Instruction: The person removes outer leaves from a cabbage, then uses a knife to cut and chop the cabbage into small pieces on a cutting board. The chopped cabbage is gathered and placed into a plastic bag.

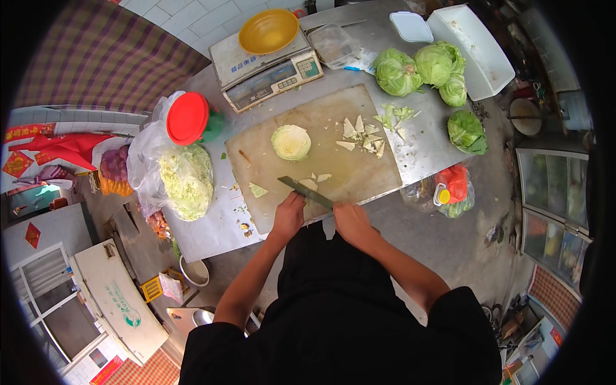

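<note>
- Here's the head view, and your right hand [351,221] has its grip wrapped around the handle end of the knife [307,192], with the blade angled away to the left above the near part of the cutting board [359,170].
- Your left hand [290,215] is right by that blade, fingers curled; you can't tell from here whether its grip pinches the steel, a scrap or nothing.
- Beyond the knife sits the pale cabbage piece [291,142], on the board and apart from both hands!
- Small cut pieces [309,184] lie just past the blade, more chunks [350,128] over to the right, and whole cabbages [394,70] wait on the metal surface [212,237] at the far right.
- Now the finesse: this looks like handling the blade close in, so hold the right wrist firm and the left fingertips tucked behind the edge.
- Any stroke should run away from those left fingers, over the board rather than its near rim, where scraps could drop.
</note>
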Demonstrator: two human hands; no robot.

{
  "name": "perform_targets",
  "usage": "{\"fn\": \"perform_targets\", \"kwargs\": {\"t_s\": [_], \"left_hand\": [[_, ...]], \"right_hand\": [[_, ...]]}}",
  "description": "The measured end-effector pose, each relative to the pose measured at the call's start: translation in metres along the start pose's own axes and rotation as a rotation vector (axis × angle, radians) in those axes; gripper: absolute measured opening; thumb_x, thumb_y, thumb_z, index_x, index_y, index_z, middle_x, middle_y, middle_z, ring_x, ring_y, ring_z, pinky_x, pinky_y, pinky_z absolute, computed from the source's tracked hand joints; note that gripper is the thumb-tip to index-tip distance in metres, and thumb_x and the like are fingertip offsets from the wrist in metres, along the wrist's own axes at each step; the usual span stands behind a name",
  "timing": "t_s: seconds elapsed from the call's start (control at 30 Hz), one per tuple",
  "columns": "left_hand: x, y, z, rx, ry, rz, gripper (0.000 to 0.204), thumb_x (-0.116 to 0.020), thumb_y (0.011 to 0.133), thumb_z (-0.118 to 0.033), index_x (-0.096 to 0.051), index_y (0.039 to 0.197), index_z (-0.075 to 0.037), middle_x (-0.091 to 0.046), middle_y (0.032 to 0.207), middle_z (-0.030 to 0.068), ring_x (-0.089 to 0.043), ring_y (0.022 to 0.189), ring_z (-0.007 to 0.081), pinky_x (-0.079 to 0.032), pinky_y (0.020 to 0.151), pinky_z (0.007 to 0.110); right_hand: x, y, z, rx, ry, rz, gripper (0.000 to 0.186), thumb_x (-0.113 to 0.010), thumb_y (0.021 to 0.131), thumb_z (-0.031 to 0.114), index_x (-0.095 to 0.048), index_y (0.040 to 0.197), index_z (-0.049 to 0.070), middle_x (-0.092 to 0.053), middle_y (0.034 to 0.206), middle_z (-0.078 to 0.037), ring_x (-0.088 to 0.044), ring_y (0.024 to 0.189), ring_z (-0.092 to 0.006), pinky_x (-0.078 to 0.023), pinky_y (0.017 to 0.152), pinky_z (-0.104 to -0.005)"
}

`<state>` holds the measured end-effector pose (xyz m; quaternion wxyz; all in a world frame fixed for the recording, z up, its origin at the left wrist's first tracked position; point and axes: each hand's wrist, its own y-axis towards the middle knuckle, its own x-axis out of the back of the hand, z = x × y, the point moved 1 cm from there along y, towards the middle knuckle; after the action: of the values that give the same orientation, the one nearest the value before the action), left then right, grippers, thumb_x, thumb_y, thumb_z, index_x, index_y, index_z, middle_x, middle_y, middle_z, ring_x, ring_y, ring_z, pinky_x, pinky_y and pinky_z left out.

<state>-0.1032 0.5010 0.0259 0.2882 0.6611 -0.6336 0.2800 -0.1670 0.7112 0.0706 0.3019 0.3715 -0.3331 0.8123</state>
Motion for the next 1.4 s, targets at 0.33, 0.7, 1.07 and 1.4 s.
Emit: {"fn": "perform_targets", "kwargs": {"t_s": [0.33,0.7,1.07,1.4], "left_hand": [[0.001,0.005,-0.006,-0.03,-0.044,-0.035,0.033,-0.066,0.085,0.008,-0.067,0.118,0.001,-0.067,0.118,0.0225,-0.067,0.102,0.044,-0.058,0.085,0.047],[0.002,0.007,-0.007,-0.07,-0.04,-0.087,0.027,-0.067,0.085,0.007,-0.067,0.112,0.002,-0.067,0.112,0.022,-0.067,0.095,0.0443,-0.058,0.079,0.047],[0.004,0.004,-0.005,-0.059,-0.021,-0.076,0.031,-0.067,0.085,0.006,-0.065,0.115,0.002,-0.067,0.115,0.0219,-0.068,0.096,0.0432,-0.058,0.079,0.048],[0.0,-0.007,0.009,-0.009,-0.014,-0.053,0.034,-0.067,0.086,0.006,-0.065,0.12,0.0,-0.065,0.122,0.0226,-0.067,0.102,0.0434,-0.058,0.082,0.047]], "right_hand": [[-0.036,0.029,-0.012,-0.048,0.082,0.024,0.011,-0.056,0.086,0.0,-0.065,0.09,-0.005,-0.069,0.084,-0.03,-0.07,0.08,-0.0483,-0.056,0.072,-0.0569],[-0.043,0.039,-0.013,-0.016,0.092,0.01,0.014,-0.057,0.085,0.001,-0.066,0.093,-0.006,-0.07,0.084,-0.029,-0.072,0.079,-0.0451,-0.057,0.072,-0.0552],[-0.037,0.037,-0.005,-0.02,0.083,0.023,0.013,-0.057,0.083,-0.002,-0.067,0.09,-0.006,-0.07,0.082,-0.029,-0.071,0.078,-0.0456,-0.057,0.071,-0.0541],[-0.038,0.032,-0.002,-0.017,0.101,0.054,0.013,-0.06,0.082,0.001,-0.068,0.091,-0.004,-0.07,0.083,-0.028,-0.071,0.079,-0.0469,-0.057,0.071,-0.0547]]}}
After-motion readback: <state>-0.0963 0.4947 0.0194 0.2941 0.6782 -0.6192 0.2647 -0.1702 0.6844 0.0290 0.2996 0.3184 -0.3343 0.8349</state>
